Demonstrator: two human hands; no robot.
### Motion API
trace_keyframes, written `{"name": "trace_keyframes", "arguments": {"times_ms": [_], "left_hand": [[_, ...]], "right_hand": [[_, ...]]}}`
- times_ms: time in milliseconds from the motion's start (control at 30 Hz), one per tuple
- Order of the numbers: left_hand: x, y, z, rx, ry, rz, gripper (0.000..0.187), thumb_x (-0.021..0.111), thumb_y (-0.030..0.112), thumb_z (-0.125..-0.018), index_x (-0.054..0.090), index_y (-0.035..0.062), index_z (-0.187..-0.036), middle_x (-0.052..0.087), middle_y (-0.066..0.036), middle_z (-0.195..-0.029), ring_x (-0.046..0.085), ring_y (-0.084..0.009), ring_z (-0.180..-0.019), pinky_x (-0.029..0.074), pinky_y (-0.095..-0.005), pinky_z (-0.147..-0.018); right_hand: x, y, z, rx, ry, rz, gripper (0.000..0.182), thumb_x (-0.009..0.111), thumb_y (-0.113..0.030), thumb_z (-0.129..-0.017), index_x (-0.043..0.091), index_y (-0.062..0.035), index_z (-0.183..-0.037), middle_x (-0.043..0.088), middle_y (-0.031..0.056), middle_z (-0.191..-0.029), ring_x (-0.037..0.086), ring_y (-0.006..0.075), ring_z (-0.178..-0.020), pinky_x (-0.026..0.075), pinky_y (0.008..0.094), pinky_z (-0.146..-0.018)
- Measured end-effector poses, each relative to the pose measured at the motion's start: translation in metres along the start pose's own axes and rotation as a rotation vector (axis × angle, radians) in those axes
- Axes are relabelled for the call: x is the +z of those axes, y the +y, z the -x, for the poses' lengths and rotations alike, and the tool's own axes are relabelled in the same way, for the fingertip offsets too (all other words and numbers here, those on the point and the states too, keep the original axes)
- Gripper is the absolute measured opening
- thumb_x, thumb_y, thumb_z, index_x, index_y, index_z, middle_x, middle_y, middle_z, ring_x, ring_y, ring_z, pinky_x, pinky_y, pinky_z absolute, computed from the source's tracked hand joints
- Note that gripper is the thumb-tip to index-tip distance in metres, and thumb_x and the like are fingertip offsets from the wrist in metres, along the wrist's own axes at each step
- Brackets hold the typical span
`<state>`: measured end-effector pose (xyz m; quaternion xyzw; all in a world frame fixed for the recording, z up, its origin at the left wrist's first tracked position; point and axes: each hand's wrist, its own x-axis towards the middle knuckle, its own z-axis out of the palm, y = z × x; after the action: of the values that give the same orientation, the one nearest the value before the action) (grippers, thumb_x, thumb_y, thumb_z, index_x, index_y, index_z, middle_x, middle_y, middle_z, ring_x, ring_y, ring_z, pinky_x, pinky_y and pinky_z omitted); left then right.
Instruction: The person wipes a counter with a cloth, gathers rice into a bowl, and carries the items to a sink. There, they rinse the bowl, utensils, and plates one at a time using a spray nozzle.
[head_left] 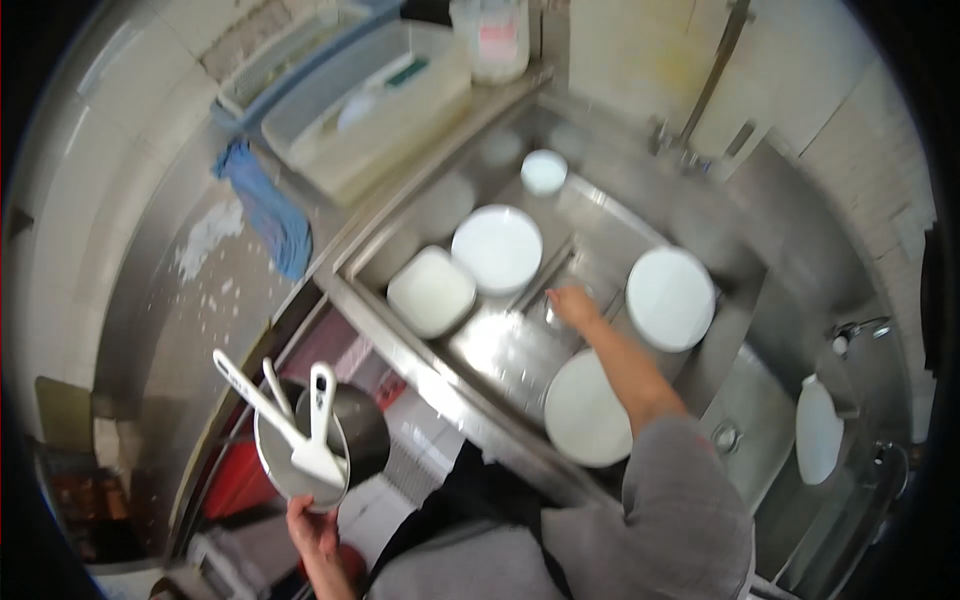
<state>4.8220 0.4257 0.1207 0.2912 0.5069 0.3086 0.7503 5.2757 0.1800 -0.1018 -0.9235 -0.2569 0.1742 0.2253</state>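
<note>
At the lower left, my left hand (315, 525) is closed on the lower rim of a white tub (268, 455), which is tilted away from the sink. Inside the tub lean white spatulas (318, 460), their handles sticking out over the rim. My right hand (572, 305) reaches down into the steel sink (480, 400), fingers pinched together near thin metal utensils (545, 280) on the sink bottom. Exactly what those fingers hold is blurred. Around that hand sit a white round dish (497, 248), a squarish white dish (431, 291) and another round dish (670, 298).
A large white dish (585, 410) lies beneath my right forearm, and a small white bowl (544, 172) stands in the far corner. A blue cloth (265, 210) and a plastic bin (370, 125) rest on the left counter. A second basin (755, 400) and a white bottle (819, 430) are at right.
</note>
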Motion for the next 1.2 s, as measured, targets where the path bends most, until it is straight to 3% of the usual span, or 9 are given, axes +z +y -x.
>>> {"name": "trace_keyframes", "arguments": {"times_ms": [100, 167, 333, 600, 633, 933, 1033, 1133, 1200], "left_hand": [[0.025, 0.011, -0.020, 0.026, -0.119, 0.035, 0.057, 0.049, 0.005, -0.056, 0.040, 0.0050, -0.112, 0.047, -0.010, -0.109, 0.046, -0.0290, -0.101, 0.042, -0.0479, -0.081], [0.047, 0.024, -0.033, 0.056, -0.184, 0.032, 0.050, 0.048, 0.005, -0.057, 0.043, 0.0051, -0.107, 0.049, -0.010, -0.103, 0.049, -0.0281, -0.095, 0.045, -0.0445, -0.077], [0.076, 0.046, -0.080, 0.041, -0.260, 0.019, 0.049, 0.050, 0.006, -0.063, 0.040, 0.0044, -0.111, 0.048, -0.011, -0.105, 0.050, -0.0280, -0.093, 0.045, -0.0430, -0.076], [0.133, 0.075, -0.111, 0.044, -0.472, -0.034, 0.043, 0.047, 0.007, -0.061, 0.044, 0.0050, -0.103, 0.051, -0.008, -0.093, 0.054, -0.0239, -0.080, 0.050, -0.0383, -0.063], [0.149, 0.080, -0.104, 0.060, -0.451, 0.013, 0.034, 0.046, 0.001, -0.060, 0.049, 0.0025, -0.094, 0.054, -0.005, -0.076, 0.054, -0.0156, -0.058, 0.048, -0.0256, -0.044], [0.216, 0.056, -0.126, -0.103, -0.666, -0.115, 0.026, 0.047, -0.003, -0.063, 0.053, 0.0005, -0.088, 0.057, -0.006, -0.077, 0.056, -0.0136, -0.063, 0.047, -0.0219, -0.044], [0.253, 0.024, -0.145, -0.204, -0.778, -0.317, 0.027, 0.048, 0.003, -0.065, 0.052, 0.0038, -0.092, 0.054, -0.003, -0.074, 0.054, -0.0130, -0.065, 0.047, -0.0283, -0.052], [0.317, -0.007, -0.133, -0.278, -0.802, -0.487, 0.019, 0.050, 0.007, -0.069, 0.050, 0.0100, -0.088, 0.046, 0.004, -0.069, 0.043, -0.0062, -0.062, 0.044, -0.0332, -0.064], [0.357, -0.058, -0.143, -0.348, -0.943, -0.444, 0.015, 0.052, 0.008, -0.067, 0.049, 0.0116, -0.082, 0.043, 0.005, -0.068, 0.042, -0.0064, -0.062, 0.045, -0.0358, -0.062]], "right_hand": [[-0.126, -0.065, 0.018, 0.069, 0.356, -0.464, 0.036, 0.045, -0.008, -0.079, 0.040, -0.0089, -0.114, 0.055, 0.0220, -0.078, 0.053, 0.0367, -0.078, 0.042, 0.0413, -0.070], [-0.203, -0.088, 0.018, -0.344, 0.902, -0.189, 0.048, 0.051, -0.005, -0.074, 0.036, -0.0072, -0.119, 0.049, 0.0201, -0.100, 0.048, 0.0338, -0.093, 0.039, 0.0379, -0.079], [-0.406, -0.207, 0.057, -0.688, 1.560, 0.302, 0.060, 0.062, -0.008, -0.066, 0.035, -0.0043, -0.120, 0.039, 0.0169, -0.115, 0.036, 0.0340, -0.107, 0.030, 0.0417, -0.090], [-0.558, -0.244, -0.027, -0.420, 1.566, 0.810, 0.074, 0.066, -0.008, -0.059, 0.029, -0.0174, -0.123, 0.043, 0.0147, -0.102, 0.041, 0.0322, -0.098, 0.032, 0.0440, -0.086], [-0.567, -0.236, -0.031, -0.434, 1.444, 0.828, 0.075, 0.066, -0.006, -0.058, 0.030, -0.0185, -0.122, 0.045, 0.0139, -0.095, 0.044, 0.0320, -0.093, 0.035, 0.0440, -0.083], [-0.663, -0.231, 0.031, -0.214, 1.530, 0.888, 0.082, 0.061, 0.001, -0.059, 0.023, -0.0260, -0.126, 0.047, 0.0153, -0.084, 0.049, 0.0316, -0.078, 0.043, 0.0384, -0.069], [-0.698, -0.279, 0.074, -0.465, 1.537, 0.953, 0.072, 0.063, -0.004, -0.060, 0.031, -0.0207, -0.123, 0.050, 0.0135, -0.078, 0.052, 0.0279, -0.074, 0.043, 0.0357, -0.068], [-0.750, -0.305, 0.116, -0.025, 1.677, 1.104, 0.070, 0.061, -0.032, -0.067, 0.027, -0.0103, -0.125, 0.045, 0.0161, -0.112, 0.048, 0.0316, -0.099, 0.039, 0.0356, -0.080], [-0.808, -0.252, 0.153, -0.268, 1.332, 0.475, 0.042, 0.046, -0.031, -0.079, 0.042, -0.0042, -0.111, 0.051, 0.0093, -0.094, 0.049, 0.0219, -0.086, 0.040, 0.0316, -0.072]]}}
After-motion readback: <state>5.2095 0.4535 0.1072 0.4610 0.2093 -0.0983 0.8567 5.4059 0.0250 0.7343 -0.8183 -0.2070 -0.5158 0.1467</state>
